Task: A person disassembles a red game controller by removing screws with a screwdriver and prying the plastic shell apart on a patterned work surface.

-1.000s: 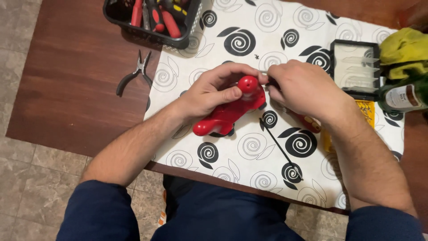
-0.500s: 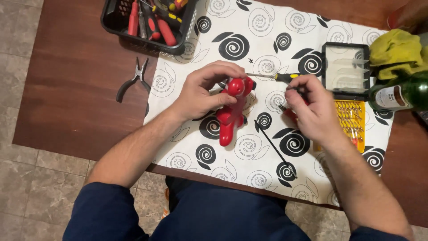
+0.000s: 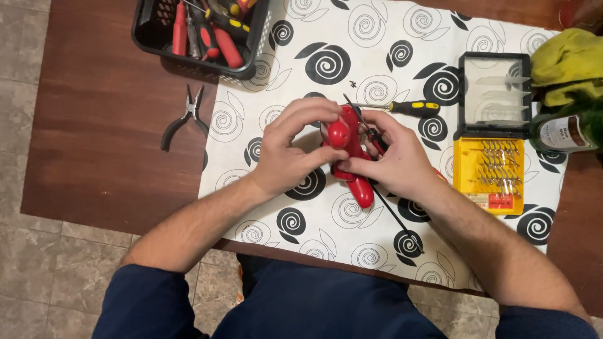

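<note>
A: What are the two hands holding?

B: Both are on a red plastic toy (image 3: 347, 150), above the white cloth with black spirals (image 3: 377, 37) in the middle of the table (image 3: 107, 125). The left hand (image 3: 295, 147) is closed around the upper part of the toy, with the fingers bent over its top. The right hand (image 3: 396, 157) grips the toy from the other side, and a thin black rod (image 3: 396, 216) passes under this hand. I cannot tell if the fingers pinch the rod or only lie over it.

A: What lies near the hands?

B: Just behind the right hand is a screwdriver with a yellow and black handle (image 3: 411, 107). To the right is an open case, with a clear lid (image 3: 496, 94) and a yellow tray of small bits (image 3: 496, 166). Further right are a yellow-green cloth (image 3: 565, 63) and a dark bottle (image 3: 565, 132) lying on its side.

A: And on the left?

B: Small pliers (image 3: 185, 116) lie on the bare wood, well apart from the hands. A black basket (image 3: 147, 34) with red-handled tools stands at the far edge.
</note>
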